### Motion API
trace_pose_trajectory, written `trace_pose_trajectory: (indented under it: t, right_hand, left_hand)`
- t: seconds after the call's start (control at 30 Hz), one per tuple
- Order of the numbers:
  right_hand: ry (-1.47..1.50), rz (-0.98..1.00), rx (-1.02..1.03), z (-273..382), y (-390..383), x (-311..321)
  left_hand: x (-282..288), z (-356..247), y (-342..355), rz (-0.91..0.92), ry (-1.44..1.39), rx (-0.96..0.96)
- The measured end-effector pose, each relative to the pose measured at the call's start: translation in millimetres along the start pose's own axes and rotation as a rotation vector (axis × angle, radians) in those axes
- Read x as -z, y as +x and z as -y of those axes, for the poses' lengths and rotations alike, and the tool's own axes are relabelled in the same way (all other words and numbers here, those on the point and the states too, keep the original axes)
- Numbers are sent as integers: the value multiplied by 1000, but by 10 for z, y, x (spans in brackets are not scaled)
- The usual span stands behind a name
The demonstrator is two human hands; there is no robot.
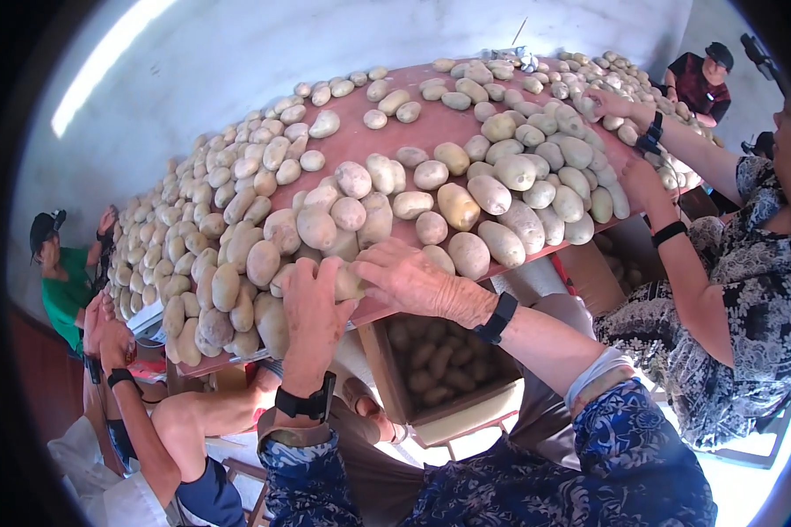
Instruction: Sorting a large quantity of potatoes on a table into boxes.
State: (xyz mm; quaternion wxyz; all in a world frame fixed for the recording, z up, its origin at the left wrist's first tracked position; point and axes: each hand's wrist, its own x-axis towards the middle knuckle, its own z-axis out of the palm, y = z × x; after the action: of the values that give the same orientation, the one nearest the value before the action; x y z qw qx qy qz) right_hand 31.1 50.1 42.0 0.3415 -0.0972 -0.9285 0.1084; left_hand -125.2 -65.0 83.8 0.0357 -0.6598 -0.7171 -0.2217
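Left hand (310, 307): a potato (350, 285) is pinched between fingers and thumb near frame centre, partly covered.
Right hand (417, 279): fingers are bent against the potato's right end; thumb hidden, so grip cannot be told.
Crate (384, 369): lower centre, partly covered by the table edge; contents dimly lit.
Table (347, 147): front edge crowded by piled potatoes (262, 262); bare red strip left open, upper centre.

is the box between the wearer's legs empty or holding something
Not empty: many potatoes show inside the box. How deep they go, I cannot tell.
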Motion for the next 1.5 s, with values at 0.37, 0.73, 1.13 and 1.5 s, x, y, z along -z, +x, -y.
trace_pose_trajectory:
  t: [0.37,0.73,1.13,1.5]
  right_hand:
    - [51,-56,-47,52,18,167]
    - [75,-81,-98,142,-35,455]
    - [250,60,-194,-25,-314,747]
    - [177,177,-381,-24,-516,1010]
  left_hand:
    - [37,77,114,-98,-384,23]
    - [-99,-129,183,107,-1334,197]
    - [-293,-540,334,276,-1424,243]
    - [-553,-702,391,411,-1549,218]
